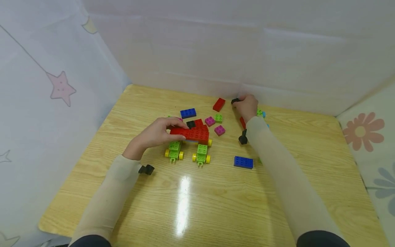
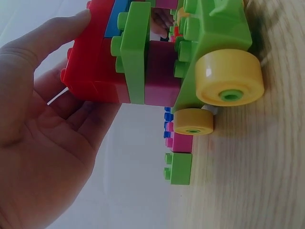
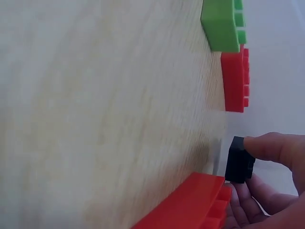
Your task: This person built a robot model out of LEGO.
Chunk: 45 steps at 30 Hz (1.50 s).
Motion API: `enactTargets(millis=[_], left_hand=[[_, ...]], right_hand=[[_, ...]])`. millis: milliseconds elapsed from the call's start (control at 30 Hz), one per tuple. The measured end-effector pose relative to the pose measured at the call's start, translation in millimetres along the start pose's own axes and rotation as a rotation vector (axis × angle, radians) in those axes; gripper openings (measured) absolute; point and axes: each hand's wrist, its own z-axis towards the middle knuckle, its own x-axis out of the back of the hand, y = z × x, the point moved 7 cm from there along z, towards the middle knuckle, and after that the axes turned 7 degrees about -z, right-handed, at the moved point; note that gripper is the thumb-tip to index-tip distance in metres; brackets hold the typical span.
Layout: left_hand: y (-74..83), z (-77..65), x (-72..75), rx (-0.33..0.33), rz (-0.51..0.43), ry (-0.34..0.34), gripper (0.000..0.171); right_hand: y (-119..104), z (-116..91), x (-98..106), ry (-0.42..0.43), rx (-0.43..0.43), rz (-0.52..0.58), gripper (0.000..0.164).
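My left hand (image 1: 158, 133) grips the side of a toy brick vehicle (image 1: 199, 135), its thumb and fingers round the red bricks on top. Below these, the left wrist view shows a green plate (image 2: 136, 52), a purple brick (image 2: 162, 74) and a green wheeled base with yellow wheels (image 2: 228, 76). One black brick (image 1: 190, 124) sits up on the vehicle. At the table's far edge my right hand (image 1: 248, 106) pinches another black brick (image 3: 238, 160) between thumb and fingers, close by a red brick (image 3: 190, 202).
Blue bricks (image 1: 188, 113) lie behind the vehicle and another blue brick (image 1: 243, 162) to its right front. Between the hands are pink bricks (image 1: 219, 130), a green brick (image 1: 218, 118) and a red brick (image 1: 219, 105). A white cloth wall (image 1: 197, 58) rises directly behind the table.
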Motion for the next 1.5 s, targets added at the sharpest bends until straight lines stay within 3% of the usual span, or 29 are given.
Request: enactTargets(millis=[400, 867, 1133, 1500], left_hand=[[-1.7, -2.4, 2.7, -0.006, -0.006, -0.006, 0.034], [-1.7, -5.3, 3.2, 0.013, -0.014, -0.003, 0.034], [-3.5, -7.4, 2.9, 0.016, -0.016, -0.004, 0.035], [-2.3, -8.3, 2.5, 0.001, -0.015, -0.005, 0.034]], right_hand=[[-18, -38, 6, -0.069, 0.104, 0.003, 0.046], [-41, -125, 3, -0.286, 0.278, -0.106, 0.044], [-45, -166, 2, -0.366, 0.314, -0.105, 0.042], [-58, -191, -3, -0.422, 0.379, -0.064, 0.036]])
